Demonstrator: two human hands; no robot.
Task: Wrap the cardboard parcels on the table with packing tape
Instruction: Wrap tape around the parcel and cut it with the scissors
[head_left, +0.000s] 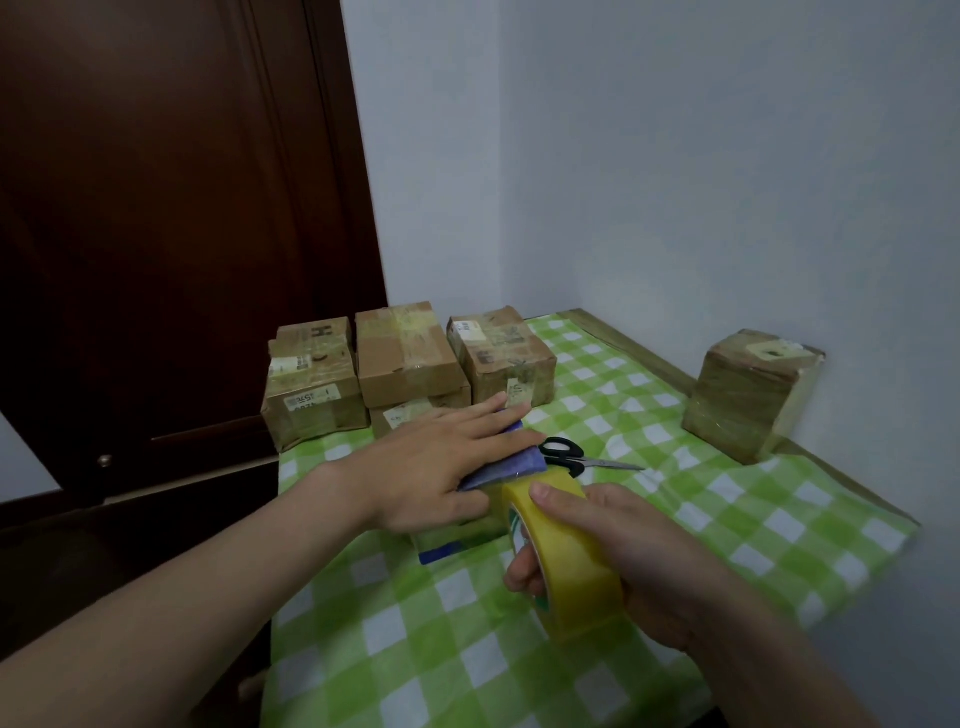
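- The checked green cloth covers the worktop, whose wooden edge shows at the far side, beyond the scissors.
- The right hand is on the near side of the scissors. It grips the yellow tape roll, with the thumb lying over the outer band and the fingers curled through the core.
- The tape roll is held upright on its edge above the cloth. Its top rim is just short of the scissors' handles.
- The left hand is to the left of the scissors. Its fingers are straight and spread, and it presses flat on top of the blue-faced parcel, gripping nothing.
- This parcel sits on the cloth with its right corner touching or just beside the scissors' handles; I cannot tell which.
- The scissors lie flat with black handles, the blades pointing right.
- Beyond the scissors and to their left, a group of taped cardboard parcels stands close together, some stacked.
- Far right of the scissors, a lone parcel stands against the wall.
- A dark wooden door is behind the group, far left of the scissors.
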